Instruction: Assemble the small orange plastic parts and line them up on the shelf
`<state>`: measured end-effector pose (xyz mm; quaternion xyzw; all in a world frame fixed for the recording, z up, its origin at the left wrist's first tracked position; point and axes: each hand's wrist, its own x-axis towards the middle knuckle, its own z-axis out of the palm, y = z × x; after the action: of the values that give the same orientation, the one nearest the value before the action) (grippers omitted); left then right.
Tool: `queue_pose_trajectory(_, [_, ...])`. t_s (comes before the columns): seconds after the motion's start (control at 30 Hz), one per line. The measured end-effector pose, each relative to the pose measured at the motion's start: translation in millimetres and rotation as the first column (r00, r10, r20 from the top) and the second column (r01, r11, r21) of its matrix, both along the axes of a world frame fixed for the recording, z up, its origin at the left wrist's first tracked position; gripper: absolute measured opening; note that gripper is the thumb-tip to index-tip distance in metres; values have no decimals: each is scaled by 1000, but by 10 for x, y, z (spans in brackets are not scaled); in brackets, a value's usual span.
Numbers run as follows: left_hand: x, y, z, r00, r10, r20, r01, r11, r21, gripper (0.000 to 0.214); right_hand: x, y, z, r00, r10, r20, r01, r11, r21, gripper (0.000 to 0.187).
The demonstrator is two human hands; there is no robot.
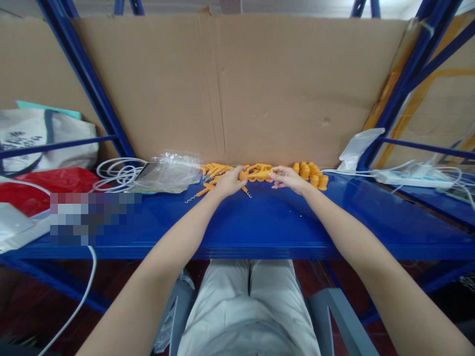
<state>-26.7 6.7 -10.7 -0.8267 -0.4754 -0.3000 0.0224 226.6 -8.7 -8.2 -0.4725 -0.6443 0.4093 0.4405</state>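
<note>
My left hand (230,182) and my right hand (286,179) both reach to the back of the blue shelf (260,222). Together they hold an orange plastic piece (257,174) between them, fingers closed on its two ends. More orange handle parts (215,170) lie behind my left hand. A cluster of stubby orange parts (310,173) stands to the right of my right hand. A small metal corkscrew spiral (191,198) lies on the shelf left of my left hand, joined to an orange handle.
Clear plastic bags (168,173) and a coiled white cable (117,174) lie at the left. A red bag (48,184) and a white tote (44,138) sit further left. A white power strip (403,178) with cables is at the right. A cardboard sheet (241,89) backs the shelf.
</note>
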Motion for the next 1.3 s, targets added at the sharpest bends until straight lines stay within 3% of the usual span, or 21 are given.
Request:
queue_pose_trajectory(0.13, [-8, 43, -30, 999, -10, 34, 10, 1000, -21, 56, 150, 135, -4, 989, -148, -2, 146, 974, 171, 47])
queue_pose_trajectory(0.23, [-34, 138, -89, 997, -43, -65, 41, 999, -32, 45, 278, 220, 6, 949, -315, -17, 304, 897, 321, 52])
queue_pose_trajectory(0.33, [-68, 252, -173, 972, -111, -208, 97, 992, -79, 46, 379, 240, 17, 859, -509, 58, 427, 774, 468, 50])
queue_pose_trajectory(0.4, [-86, 312, -223, 952, -144, -270, 114, 986, -124, 48, 421, 211, 21, 765, -618, 179, 435, 702, 564, 46])
queue_pose_trajectory(0.47, [-96, 347, -253, 942, -164, -293, 126, 981, -144, 47, 440, 162, 17, 666, -680, 305, 398, 671, 626, 42])
queue_pose_trajectory(0.67, [-95, 346, -259, 942, -186, -279, 155, 979, -129, 41, 440, 68, -33, 446, -711, 544, 350, 698, 625, 42])
queue_pose_trajectory(0.83, [-88, 330, -257, 945, -194, -264, 168, 979, -118, 40, 450, 141, -100, 323, -701, 636, 316, 714, 625, 42])
queue_pose_trajectory(1.07, [-84, 323, -256, 951, -183, -249, 158, 981, -115, 38, 398, 203, -157, 283, -653, 703, 273, 757, 593, 48])
queue_pose_trajectory(1.3, [-87, 305, -239, 943, -186, -277, 157, 980, -122, 39, 469, 208, -175, 373, -609, 701, 280, 793, 540, 56])
